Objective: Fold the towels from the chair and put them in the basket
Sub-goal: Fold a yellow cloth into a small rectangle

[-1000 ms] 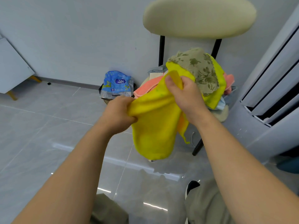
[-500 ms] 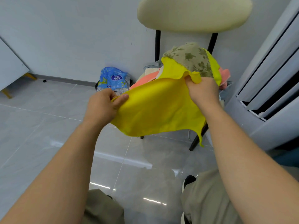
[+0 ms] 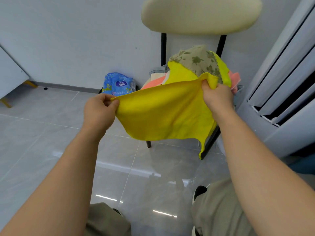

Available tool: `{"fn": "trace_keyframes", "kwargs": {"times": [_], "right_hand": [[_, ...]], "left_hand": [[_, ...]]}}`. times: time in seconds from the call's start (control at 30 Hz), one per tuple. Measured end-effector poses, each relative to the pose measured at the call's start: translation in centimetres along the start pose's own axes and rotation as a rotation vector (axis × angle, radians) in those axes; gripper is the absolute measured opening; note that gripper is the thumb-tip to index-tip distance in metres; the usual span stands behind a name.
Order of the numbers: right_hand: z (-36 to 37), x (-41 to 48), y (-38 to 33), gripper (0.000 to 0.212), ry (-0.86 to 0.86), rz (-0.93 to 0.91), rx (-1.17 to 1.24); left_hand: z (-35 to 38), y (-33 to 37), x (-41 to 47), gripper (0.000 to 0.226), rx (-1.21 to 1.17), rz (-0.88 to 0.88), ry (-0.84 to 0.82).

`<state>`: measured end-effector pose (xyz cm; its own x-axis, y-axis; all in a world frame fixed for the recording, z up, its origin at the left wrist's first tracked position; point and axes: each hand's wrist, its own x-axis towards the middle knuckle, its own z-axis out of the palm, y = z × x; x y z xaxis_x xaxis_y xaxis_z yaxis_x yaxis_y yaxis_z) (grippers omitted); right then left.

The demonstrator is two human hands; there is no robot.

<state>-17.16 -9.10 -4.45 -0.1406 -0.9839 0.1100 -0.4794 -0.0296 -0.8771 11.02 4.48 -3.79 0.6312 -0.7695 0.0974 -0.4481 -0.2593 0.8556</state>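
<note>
Both hands pinch a bright yellow cloth towel (image 3: 167, 114) taut: left hand (image 3: 99, 111) its left corner, right hand (image 3: 216, 96) its right edge, near the cream-backed chair (image 3: 201, 14).

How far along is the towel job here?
Done: no folded towel shows, and no basket is clearly in view. In hand: the yellow towel, spread unfolded, held by the left hand and right hand. Left: folding it, plus the floral towel and pink towel piled on the chair.
</note>
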Motion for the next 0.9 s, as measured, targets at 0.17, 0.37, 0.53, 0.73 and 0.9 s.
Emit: {"fn": "trace_keyframes", "kwargs": {"times": [0.17, 0.37, 0.53, 0.73, 0.9], "right_hand": [[0.6, -0.6, -0.1, 0.055, -0.029, 0.059, 0.192], [2.7, -3.5, -1.3, 0.038, -0.176, 0.034, 0.173], [5.1, -5.8, -1.9, 0.044, -0.246, -0.039, 0.065], [7.4, -8.3, -1.5, 0.033, -0.334, -0.159, 0.115], [8.6, -9.2, -2.1, 0.021, -0.389, -0.092, 0.216]], "left_hand": [[0.4, 0.9, -0.4, 0.005, -0.220, -0.125, -0.031], [1.5, 1.1, -1.1, 0.005, -0.318, -0.155, -0.106], [2.3, 1.4, -1.7, 0.003, -0.390, -0.206, -0.178], [3.1, 1.8, -2.5, 0.004, -0.378, -0.217, -0.222], [3.8, 1.5, -2.7, 0.004, -0.232, -0.087, -0.195]]}}
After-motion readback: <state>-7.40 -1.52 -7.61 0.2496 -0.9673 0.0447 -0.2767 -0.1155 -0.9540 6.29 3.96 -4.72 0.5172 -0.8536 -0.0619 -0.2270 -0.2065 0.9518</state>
